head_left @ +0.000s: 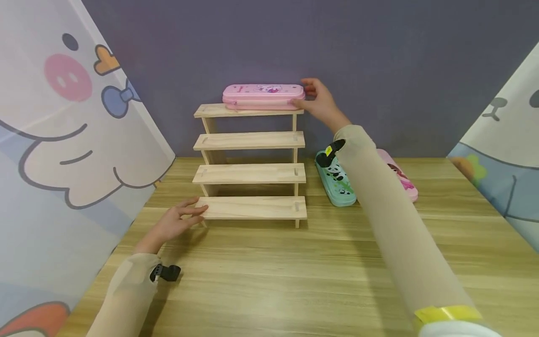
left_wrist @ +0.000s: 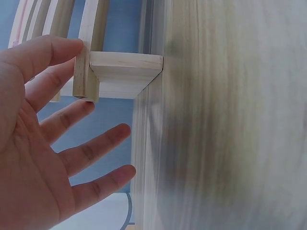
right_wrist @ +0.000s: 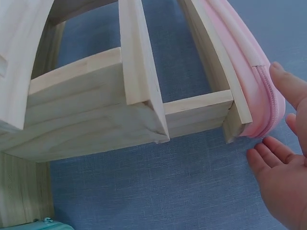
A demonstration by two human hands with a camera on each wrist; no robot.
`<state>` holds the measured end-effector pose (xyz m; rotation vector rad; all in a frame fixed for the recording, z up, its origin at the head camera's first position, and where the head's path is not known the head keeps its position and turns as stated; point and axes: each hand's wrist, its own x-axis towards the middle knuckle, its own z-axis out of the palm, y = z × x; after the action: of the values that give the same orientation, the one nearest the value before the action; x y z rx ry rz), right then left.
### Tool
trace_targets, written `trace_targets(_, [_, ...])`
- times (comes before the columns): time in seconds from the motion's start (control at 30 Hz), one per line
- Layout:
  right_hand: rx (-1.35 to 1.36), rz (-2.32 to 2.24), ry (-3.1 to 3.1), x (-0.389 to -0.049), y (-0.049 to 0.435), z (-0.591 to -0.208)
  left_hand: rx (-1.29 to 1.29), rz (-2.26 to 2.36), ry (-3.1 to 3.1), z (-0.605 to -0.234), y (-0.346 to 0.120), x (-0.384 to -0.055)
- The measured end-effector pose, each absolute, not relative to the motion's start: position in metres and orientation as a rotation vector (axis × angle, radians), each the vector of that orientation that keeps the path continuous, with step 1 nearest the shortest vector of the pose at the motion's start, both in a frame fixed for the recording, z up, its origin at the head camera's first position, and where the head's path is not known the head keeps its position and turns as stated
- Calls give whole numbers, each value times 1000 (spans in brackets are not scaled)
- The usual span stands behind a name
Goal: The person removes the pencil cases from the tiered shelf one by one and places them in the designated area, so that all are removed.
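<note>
A four-step wooden display rack [head_left: 250, 207] stands on the table against the dark back wall. On its top step lies a pink pencil case [head_left: 263, 99] with a zipper and a cartoon on the lid. At that case's right end is my right hand [head_left: 317, 100], thumb by the front and fingers toward the back. The right wrist view shows the thumb and fingers loosely around the zipped end [right_wrist: 268, 100]. My left hand [head_left: 174, 222] touches the left end of the lowest step. The left wrist view shows its fingers spread, thumb and index against the board's end [left_wrist: 86, 79].
Right of the rack, a mint-green pencil case [head_left: 341, 187] with pandas lies on the table [head_left: 261, 276]. Beside it, partly hidden by my right sleeve, is another pink case [head_left: 406, 182]. Cartoon-printed panels [head_left: 76, 117] flank both sides.
</note>
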<state>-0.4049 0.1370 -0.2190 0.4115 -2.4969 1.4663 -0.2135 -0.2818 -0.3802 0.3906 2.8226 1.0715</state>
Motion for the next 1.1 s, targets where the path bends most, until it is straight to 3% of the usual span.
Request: trace_targets(1.1, [397, 1599, -2325, -401, 141, -226, 411, 1091, 2787, -379, -277, -221])
